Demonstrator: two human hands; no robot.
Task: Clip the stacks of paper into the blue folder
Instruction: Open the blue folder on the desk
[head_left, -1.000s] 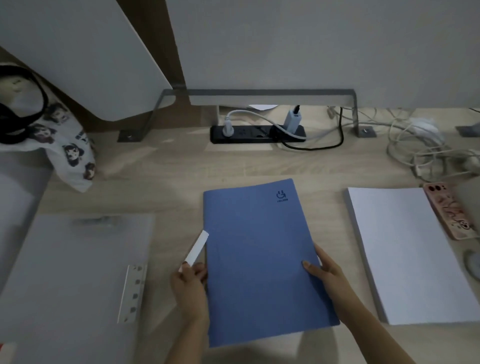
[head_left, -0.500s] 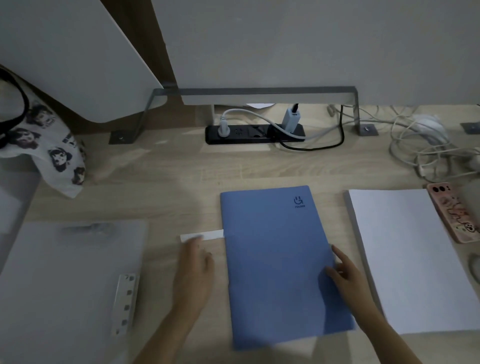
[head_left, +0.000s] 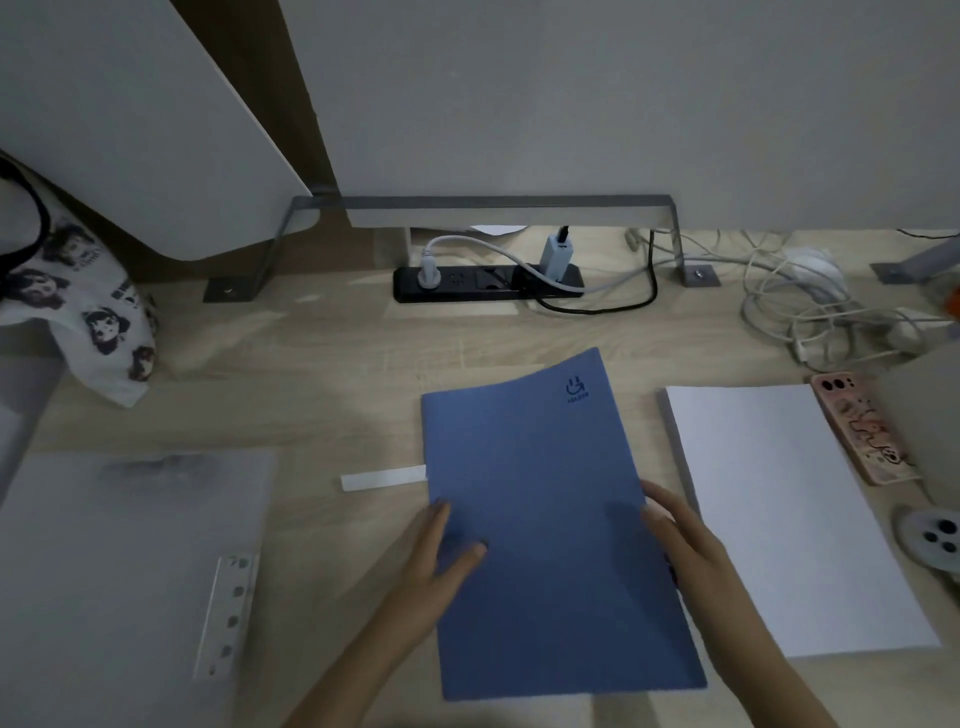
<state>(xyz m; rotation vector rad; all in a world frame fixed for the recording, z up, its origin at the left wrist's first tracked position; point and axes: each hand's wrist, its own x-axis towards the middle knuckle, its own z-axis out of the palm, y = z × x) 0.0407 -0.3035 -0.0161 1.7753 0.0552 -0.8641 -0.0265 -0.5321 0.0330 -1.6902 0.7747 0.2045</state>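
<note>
Blue folder (head_left: 545, 519) lies closed on the desk (head_left: 311, 374), front centre. Its long axis runs near to far, with the far end leaning slightly left. The logo sits in the far right corner, and that corner bows up off the desk. The left hand (head_left: 436, 561) lies flat on the cover near the left edge, fingers straight and slightly spread. The right hand (head_left: 680, 535) is at the right edge, thumb on top and fingers curled at the rim, and seems to pinch the cover.

A small white strip (head_left: 382, 478) lies flat just left of the folder, its end touching the folder's edge. Further left is a grey translucent sheet (head_left: 130, 545) with a punched strip (head_left: 228, 618) on it. The paper stack (head_left: 779, 509) lies right of the folder, near it but apart, with its long axis roughly parallel. Beyond the stack's far right edge is a phone (head_left: 862, 426) in a pink case. A round grey object (head_left: 930, 535) sits at the right border; what it is is unclear.

At the back are a black power strip (head_left: 483, 283), a tangle of cables (head_left: 800, 301) to the right and a printed bag (head_left: 88, 312) to the left.
</note>
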